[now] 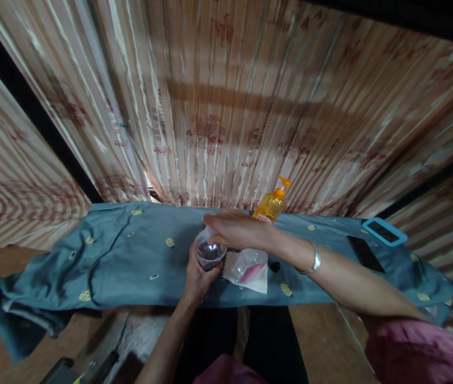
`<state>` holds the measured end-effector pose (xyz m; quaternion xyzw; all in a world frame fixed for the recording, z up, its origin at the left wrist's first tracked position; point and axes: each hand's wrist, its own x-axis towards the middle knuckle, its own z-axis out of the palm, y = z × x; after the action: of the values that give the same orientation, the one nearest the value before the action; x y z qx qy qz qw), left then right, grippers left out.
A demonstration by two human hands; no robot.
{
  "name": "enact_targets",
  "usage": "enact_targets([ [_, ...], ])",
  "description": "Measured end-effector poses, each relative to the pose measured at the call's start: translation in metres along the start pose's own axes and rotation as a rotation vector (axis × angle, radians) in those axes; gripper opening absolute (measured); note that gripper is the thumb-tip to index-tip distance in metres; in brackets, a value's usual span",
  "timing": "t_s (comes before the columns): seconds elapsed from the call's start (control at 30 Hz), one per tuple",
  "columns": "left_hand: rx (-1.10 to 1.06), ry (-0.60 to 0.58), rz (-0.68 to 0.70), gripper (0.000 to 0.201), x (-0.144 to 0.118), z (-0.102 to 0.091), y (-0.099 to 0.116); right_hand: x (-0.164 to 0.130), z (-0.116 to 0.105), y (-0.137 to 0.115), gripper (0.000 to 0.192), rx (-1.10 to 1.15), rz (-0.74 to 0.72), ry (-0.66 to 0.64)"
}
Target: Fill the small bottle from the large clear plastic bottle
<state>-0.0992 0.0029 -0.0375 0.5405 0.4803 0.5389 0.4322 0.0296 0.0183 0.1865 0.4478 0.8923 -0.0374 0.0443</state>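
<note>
— Head view, lower centre first?
— Left hand (197,277) wrapped around clear cup (209,254) with dark contents, held over blue cloth (122,261).
— Above that?
— Right hand (236,230) reaching across the cup's rim, fingers curled; grip unclear. Silver bangle (315,258) at wrist.
— Just right of the cup?
— Second clear cup (249,263) on white paper (259,281).
— Farther back?
— Orange pump bottle (273,203) before the curtain (226,96).

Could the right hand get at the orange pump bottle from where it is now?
Probably yes. The right hand rests over the clear cup held by the left hand, and the pump bottle stands just behind it with nothing between.
</note>
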Motion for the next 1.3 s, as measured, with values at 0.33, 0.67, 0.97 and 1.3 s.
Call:
enact_targets([
  [0.33, 0.025, -0.009, -0.032, 0.088, 0.000, 0.001, 0.005, -0.007, -0.011, -0.007, 0.029, -0.065, -0.015, -0.055],
  [0.67, 0.069, 0.002, -0.045, 0.083, -0.001, 0.001, 0.007, 0.000, -0.009, -0.012, 0.015, -0.108, 0.035, -0.047],
  [0.97, 0.062, 0.013, -0.046, 0.087, -0.001, 0.002, 0.013, -0.004, -0.002, -0.008, 0.024, -0.037, 0.063, 0.027],
  [1.3, 0.128, 0.091, 0.042, 0.079, 0.038, -0.018, 0.011, -0.037, 0.006, 0.026, 0.056, 0.246, 0.185, 0.283],
])
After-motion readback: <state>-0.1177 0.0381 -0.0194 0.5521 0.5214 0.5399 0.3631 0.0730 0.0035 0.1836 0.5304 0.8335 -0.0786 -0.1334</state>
